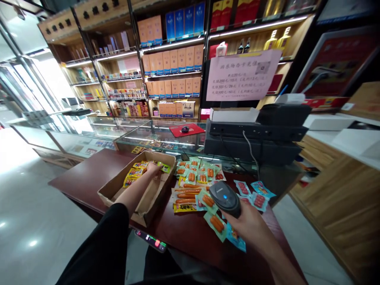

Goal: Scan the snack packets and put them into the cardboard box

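Note:
My left hand reaches into an open cardboard box. Its fingers are curled closed at a green snack packet near the far end; the fingertips are partly hidden. Yellow snack packets lie in a row along the box's left side. In my right hand is a dark barcode scanner with a lit blue light, held above the table. Beneath and around it lie vacuum-packed sausages: small ones in clear-green packs, long ones, and red ones in bluish packs.
The dark red table adjoins a glass display counter. A cash register terminal with trailing cables stands behind the sausages. A lit phone is at the table's front edge. A mouse rests on a red mat.

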Tool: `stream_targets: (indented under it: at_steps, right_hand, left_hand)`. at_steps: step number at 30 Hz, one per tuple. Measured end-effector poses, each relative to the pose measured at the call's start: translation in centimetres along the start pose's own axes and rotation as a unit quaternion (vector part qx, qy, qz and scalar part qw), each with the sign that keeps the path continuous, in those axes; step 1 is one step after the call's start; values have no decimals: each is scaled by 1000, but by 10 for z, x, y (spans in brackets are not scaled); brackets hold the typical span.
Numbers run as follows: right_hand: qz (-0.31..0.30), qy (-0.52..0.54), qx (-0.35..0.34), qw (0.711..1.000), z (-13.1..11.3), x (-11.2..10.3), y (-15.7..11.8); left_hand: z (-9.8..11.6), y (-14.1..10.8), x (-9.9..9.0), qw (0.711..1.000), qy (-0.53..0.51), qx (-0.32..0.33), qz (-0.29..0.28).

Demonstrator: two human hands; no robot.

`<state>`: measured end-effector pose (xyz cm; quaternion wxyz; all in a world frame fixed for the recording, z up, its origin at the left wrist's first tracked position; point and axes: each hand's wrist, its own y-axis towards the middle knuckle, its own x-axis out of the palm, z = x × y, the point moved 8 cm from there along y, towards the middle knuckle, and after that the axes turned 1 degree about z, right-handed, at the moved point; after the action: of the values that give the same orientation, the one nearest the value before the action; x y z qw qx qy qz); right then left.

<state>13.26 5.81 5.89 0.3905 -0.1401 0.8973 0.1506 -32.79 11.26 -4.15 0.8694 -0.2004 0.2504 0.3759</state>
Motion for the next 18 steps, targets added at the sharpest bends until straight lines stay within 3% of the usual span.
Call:
stream_targets:
  at_steps: [6, 11, 14, 18]
  right_hand:
    - [31, 22, -23, 999, -8, -10, -5]
    - [25, 46, -49, 997, -11, -24, -7]
    - [37, 34, -33, 998, -1, -40, -10]
    - [61, 37, 1, 997, 21, -58, -17]
  left_hand:
    - [17, -4, -18, 991, 104, 84, 21]
    - [63, -37, -25, 955, 217, 198, 35]
    - [102, -74, -11, 942, 204, 267, 21]
    - [150, -132, 31, 920, 162, 355, -39]
